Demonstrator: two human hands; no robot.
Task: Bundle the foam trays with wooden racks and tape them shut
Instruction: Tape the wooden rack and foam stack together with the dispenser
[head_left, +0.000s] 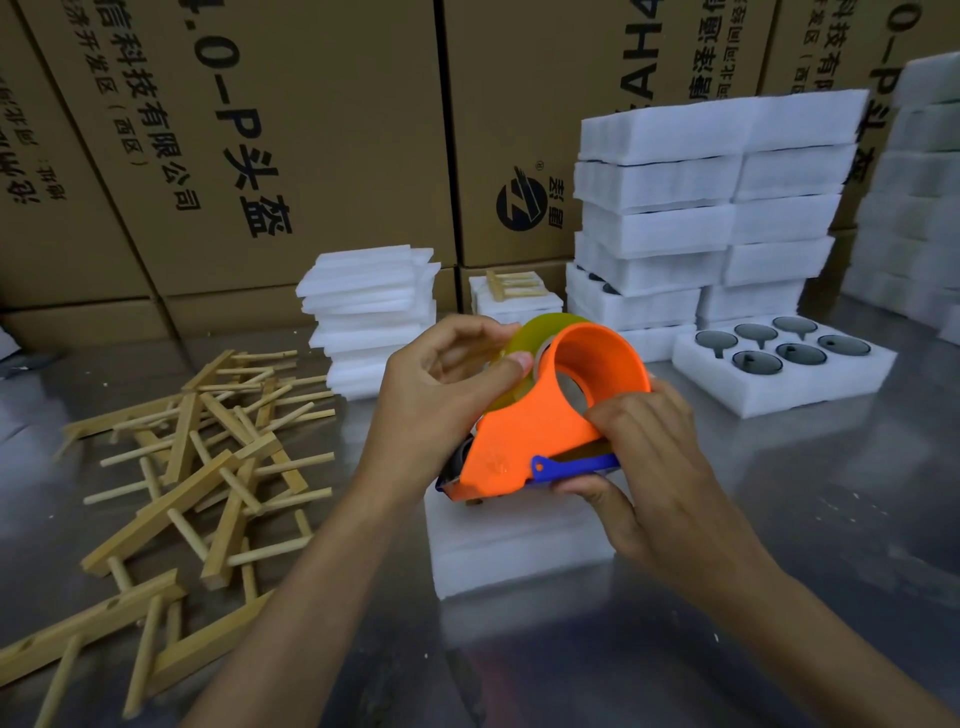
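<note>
Hands (519, 415) grip orange tape dispenser (540, 431), above white foam bundle (519, 540).

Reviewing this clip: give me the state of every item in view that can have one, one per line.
tape dispenser: held in both hands above the foam bundle.
tape roll: mounted in the dispenser.
left hand: gripping the tape roll.
right hand: gripping the dispenser.
foam bundle: closed, flat on the table.
open foam tray: uncovered, six pockets filled with dark round parts.
wooden racks: loose in a heap.
foam tray stack: stacked tall.
</note>
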